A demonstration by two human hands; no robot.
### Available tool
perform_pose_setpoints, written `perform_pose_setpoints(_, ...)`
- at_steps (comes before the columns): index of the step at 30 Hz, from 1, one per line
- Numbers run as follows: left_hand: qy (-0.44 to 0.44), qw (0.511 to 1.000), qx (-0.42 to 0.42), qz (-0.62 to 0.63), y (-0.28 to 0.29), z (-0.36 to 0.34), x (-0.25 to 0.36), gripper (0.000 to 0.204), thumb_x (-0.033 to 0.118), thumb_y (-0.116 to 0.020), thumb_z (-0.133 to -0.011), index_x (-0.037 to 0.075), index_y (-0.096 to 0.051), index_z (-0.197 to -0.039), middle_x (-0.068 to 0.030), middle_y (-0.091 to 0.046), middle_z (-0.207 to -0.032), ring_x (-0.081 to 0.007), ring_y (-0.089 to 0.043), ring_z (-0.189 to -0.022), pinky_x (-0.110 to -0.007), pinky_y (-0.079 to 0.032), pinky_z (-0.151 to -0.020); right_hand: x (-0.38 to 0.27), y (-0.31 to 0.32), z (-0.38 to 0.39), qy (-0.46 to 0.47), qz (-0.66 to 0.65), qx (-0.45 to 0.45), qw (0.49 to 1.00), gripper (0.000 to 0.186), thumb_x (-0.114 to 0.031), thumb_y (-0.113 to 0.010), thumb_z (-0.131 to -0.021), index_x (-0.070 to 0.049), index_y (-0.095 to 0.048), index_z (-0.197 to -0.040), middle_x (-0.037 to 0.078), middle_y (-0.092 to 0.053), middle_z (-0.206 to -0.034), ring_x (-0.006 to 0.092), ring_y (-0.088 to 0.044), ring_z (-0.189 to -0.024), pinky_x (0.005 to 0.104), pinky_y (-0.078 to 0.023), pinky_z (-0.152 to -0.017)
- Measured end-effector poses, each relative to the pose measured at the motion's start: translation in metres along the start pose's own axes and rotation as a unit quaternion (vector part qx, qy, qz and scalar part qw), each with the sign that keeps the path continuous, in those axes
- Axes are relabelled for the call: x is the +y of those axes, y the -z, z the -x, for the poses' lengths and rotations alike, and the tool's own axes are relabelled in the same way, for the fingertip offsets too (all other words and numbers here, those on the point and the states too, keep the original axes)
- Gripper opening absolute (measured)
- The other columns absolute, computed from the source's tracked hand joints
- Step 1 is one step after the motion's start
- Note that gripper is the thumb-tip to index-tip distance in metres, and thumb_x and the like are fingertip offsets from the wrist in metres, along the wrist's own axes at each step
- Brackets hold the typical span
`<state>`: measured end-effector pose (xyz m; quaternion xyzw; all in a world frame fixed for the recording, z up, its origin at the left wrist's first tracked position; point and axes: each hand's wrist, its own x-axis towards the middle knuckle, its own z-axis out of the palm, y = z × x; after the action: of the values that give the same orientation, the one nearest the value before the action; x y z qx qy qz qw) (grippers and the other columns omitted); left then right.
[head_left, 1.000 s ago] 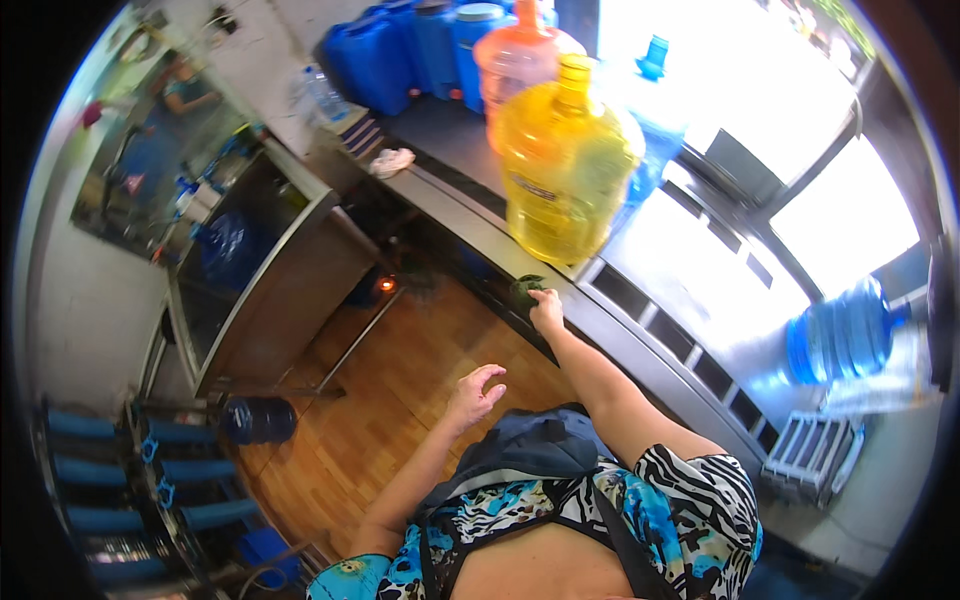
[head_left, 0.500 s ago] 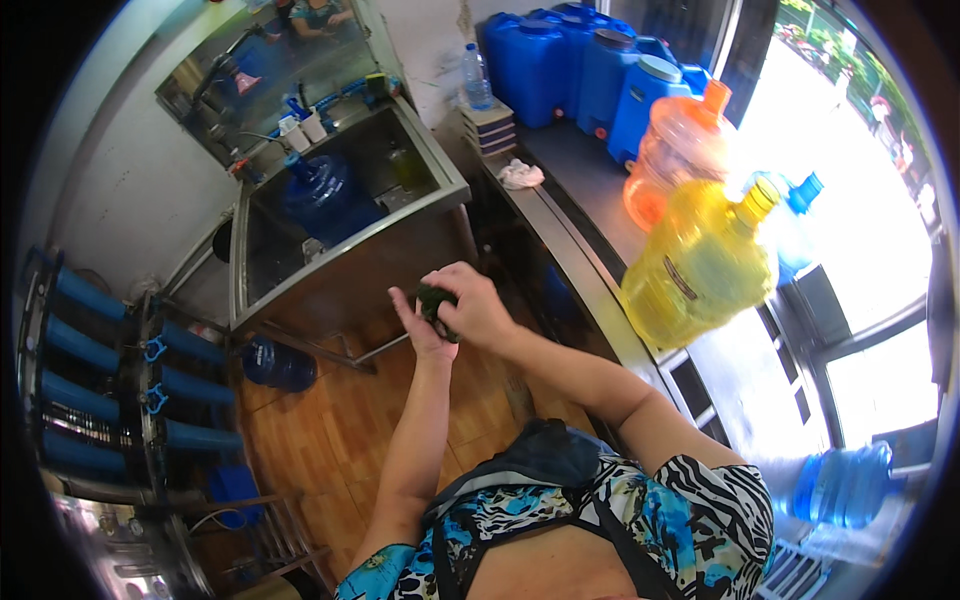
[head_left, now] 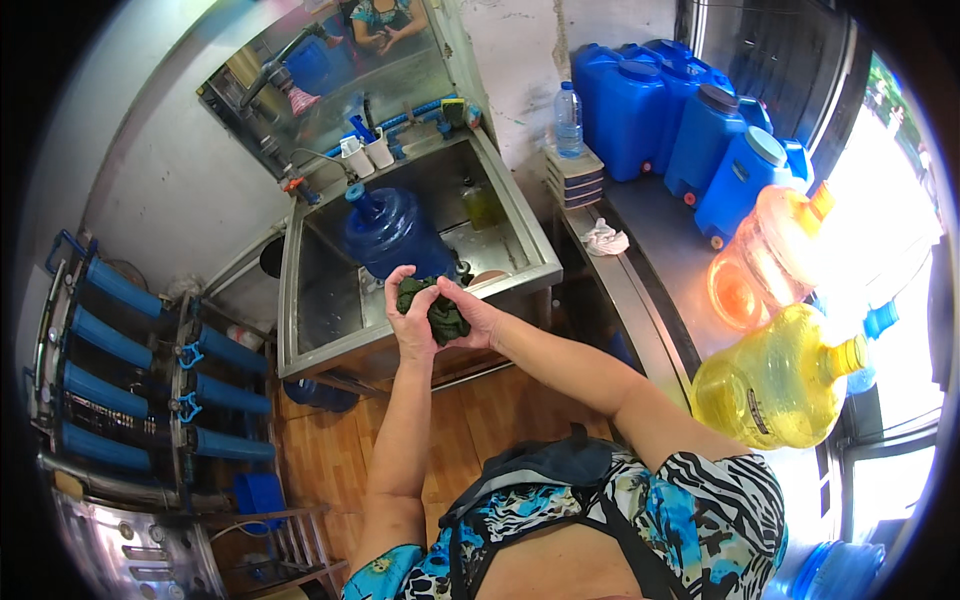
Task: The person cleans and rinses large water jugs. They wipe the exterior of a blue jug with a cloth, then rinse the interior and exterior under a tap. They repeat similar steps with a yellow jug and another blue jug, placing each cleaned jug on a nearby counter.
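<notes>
A crumpled dark green cloth [head_left: 447, 322] is bunched between my two hands, just in front of the sink's near edge. My left hand [head_left: 407, 318] grips it from the left, with the fingers pointing up and bent over it. From the right, my right hand [head_left: 474, 314] closes on the same cloth with the thumb side on top. Beyond my hands, a big dark blue water jug [head_left: 395, 235] stands in the steel sink [head_left: 318, 290]. A bottle of yellowish liquid [head_left: 478, 205] is at the sink's right side.
Yellow [head_left: 775, 385] and orange [head_left: 765, 250] jugs stand on the right counter. Blue containers [head_left: 632, 115], a clear bottle [head_left: 568, 125] and a white rag [head_left: 604, 239] are farther back. Blue filter housings [head_left: 108, 345] line the left wall. Another jug [head_left: 320, 395] lies under the sink.
The view has shifted so the sink and counter appear lower and farther right. My hands are now by the sink's front edge, and more of the cloth shows between them.
</notes>
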<state>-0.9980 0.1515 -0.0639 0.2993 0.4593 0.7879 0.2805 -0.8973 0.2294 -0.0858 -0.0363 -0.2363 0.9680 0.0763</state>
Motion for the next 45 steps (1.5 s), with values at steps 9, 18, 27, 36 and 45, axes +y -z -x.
perform_pose_setpoints(9,-0.009,0.908,-0.339,-0.246,0.078,-0.116,0.062,0.026,0.012,-0.077,-0.081,0.001,-0.062,-0.099,-0.0231,-0.060,-0.135,-0.0277,-0.056,-0.124,-0.041,-0.042,-0.106,-0.023,-0.011,-0.123,-0.146,0.240,-0.141,0.949,0.039,-0.001,-0.070,-0.083,-0.003,-0.057,-0.120,0.019,-0.066,-0.121,0.0328,-0.072,-0.101,0.0251,-0.051,-0.053)
perform_pose_setpoints(18,0.102,0.961,-0.149,-0.208,0.177,-0.207,0.057,0.013,0.012,-0.073,-0.090,-0.001,-0.072,-0.088,-0.0007,-0.064,-0.069,-0.0069,-0.056,-0.062,-0.023,-0.046,-0.059,0.016,-0.004,-0.280,-0.200,0.280,0.017,0.939,0.022,-0.009,-0.084,-0.073,-0.010,-0.064,-0.078,0.003,-0.059,-0.065,0.0088,-0.048,-0.047,0.0231,-0.030,-0.038)
perform_pose_setpoints(27,0.133,0.959,0.145,-0.204,0.253,-0.233,-0.023,0.042,0.037,-0.063,-0.100,0.004,-0.061,-0.074,0.0005,-0.053,-0.064,-0.0085,-0.044,-0.050,-0.028,-0.036,-0.048,0.076,0.025,-0.349,-0.052,0.712,0.255,0.652,0.059,-0.037,-0.077,-0.071,0.006,-0.065,-0.111,0.030,-0.070,-0.105,0.0376,-0.072,-0.096,0.0445,-0.057,-0.079)
perform_pose_setpoints(36,0.158,0.908,0.363,-0.140,0.285,-0.239,-0.085,0.040,0.028,-0.055,-0.101,0.000,-0.058,-0.073,-0.0020,-0.051,-0.059,-0.0146,-0.046,-0.050,-0.035,-0.040,-0.048,0.080,0.034,-0.350,-0.101,0.825,0.197,0.520,0.041,-0.030,-0.069,-0.078,-0.005,-0.071,-0.110,0.022,-0.072,-0.104,0.0363,-0.070,-0.100,0.0477,-0.056,-0.086)
perform_pose_setpoints(45,0.284,0.872,0.373,0.140,0.255,-0.262,-0.107,0.013,0.007,-0.046,-0.094,0.007,-0.051,-0.082,-0.0042,-0.053,-0.076,-0.0170,-0.053,-0.062,-0.034,-0.048,-0.056,0.043,0.042,-0.318,-0.012,0.842,0.246,0.480,0.046,-0.024,-0.076,-0.075,-0.004,-0.063,-0.114,0.025,-0.069,-0.109,0.0366,-0.070,-0.096,0.0468,-0.057,-0.080)
